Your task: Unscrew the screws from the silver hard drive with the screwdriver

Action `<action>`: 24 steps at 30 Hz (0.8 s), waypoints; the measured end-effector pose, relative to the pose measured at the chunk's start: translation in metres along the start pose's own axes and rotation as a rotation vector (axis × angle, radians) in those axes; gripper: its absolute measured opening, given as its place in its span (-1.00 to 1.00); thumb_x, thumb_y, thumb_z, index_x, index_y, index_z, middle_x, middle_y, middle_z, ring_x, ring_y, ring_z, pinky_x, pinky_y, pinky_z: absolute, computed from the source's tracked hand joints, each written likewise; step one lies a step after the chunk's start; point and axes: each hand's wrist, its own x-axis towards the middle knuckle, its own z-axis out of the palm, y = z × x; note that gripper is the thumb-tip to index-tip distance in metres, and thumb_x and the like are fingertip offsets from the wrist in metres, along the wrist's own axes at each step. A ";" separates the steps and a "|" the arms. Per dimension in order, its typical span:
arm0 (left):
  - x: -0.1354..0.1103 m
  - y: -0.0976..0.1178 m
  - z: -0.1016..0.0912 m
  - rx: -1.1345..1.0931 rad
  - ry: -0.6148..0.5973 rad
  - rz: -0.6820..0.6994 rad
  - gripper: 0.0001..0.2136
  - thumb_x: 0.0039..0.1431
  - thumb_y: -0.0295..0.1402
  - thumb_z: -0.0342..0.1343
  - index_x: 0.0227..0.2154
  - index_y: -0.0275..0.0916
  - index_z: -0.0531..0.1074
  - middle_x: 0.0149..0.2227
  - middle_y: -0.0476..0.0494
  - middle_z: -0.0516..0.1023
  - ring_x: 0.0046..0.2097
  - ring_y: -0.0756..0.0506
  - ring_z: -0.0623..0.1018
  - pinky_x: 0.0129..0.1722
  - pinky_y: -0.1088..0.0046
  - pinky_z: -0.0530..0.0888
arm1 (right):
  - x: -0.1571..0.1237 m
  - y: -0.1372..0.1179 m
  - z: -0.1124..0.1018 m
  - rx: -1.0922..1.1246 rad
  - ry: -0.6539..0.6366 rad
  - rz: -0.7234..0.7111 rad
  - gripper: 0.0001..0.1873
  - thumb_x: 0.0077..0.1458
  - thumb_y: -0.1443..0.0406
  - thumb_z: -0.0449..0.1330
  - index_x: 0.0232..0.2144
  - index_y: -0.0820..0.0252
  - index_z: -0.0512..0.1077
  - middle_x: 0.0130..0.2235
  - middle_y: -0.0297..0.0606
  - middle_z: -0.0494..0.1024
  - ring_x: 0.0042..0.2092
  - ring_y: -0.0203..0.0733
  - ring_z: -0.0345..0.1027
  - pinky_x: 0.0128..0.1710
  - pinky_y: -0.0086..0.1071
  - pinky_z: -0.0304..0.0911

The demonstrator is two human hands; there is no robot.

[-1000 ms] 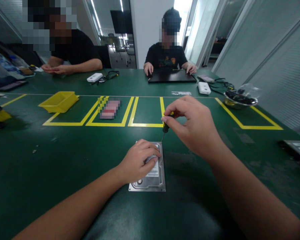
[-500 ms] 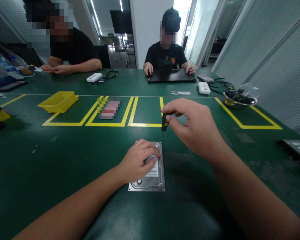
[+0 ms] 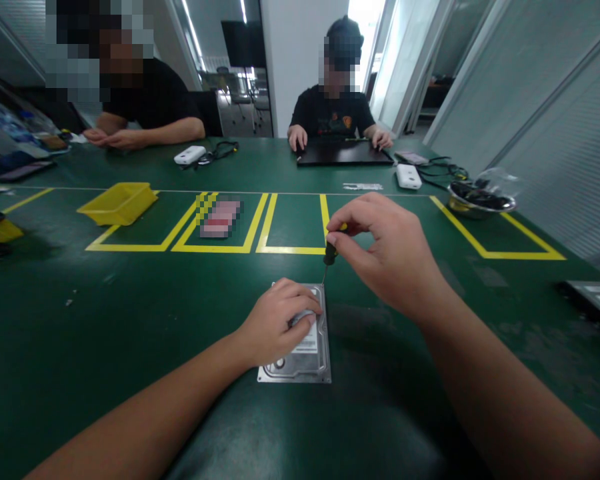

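Right hand (image 3: 387, 257) slid down, hiding screwdriver (image 3: 330, 254) handle; left hand (image 3: 280, 321) covers hard drive (image 3: 311, 363).

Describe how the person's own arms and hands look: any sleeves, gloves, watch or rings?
The left forearm and the right forearm are bare as far as the picture's lower edge; no sleeve shows. The left hand and the right hand wear no gloves. No watch, bracelet or ring is visible on the sides that show.

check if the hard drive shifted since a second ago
No. The hard drive keeps the same spot below the yellow tape line, under the left hand.
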 end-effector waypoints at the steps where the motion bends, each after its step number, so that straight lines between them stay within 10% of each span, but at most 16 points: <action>1: 0.000 0.000 0.000 0.000 -0.001 0.000 -0.81 0.25 -0.44 0.03 -0.17 -0.19 0.52 -0.10 -0.08 0.55 -0.05 -0.13 0.45 0.00 0.24 0.34 | 0.000 0.000 0.000 0.004 0.004 -0.002 -0.92 0.04 0.43 0.24 -0.34 0.24 0.50 -0.31 -0.27 0.52 -0.24 -0.17 0.40 -0.23 -0.31 0.29; 24: -0.002 0.000 -0.001 -0.003 -0.003 -0.004 -0.81 0.25 -0.44 0.04 -0.16 -0.19 0.52 -0.10 -0.09 0.55 -0.05 -0.14 0.44 0.00 0.23 0.34 | -0.001 0.000 -0.003 0.058 -0.017 -0.043 -0.73 -0.02 0.52 0.12 -0.31 0.19 0.52 -0.18 -0.26 0.62 -0.11 -0.15 0.48 -0.04 -0.27 0.35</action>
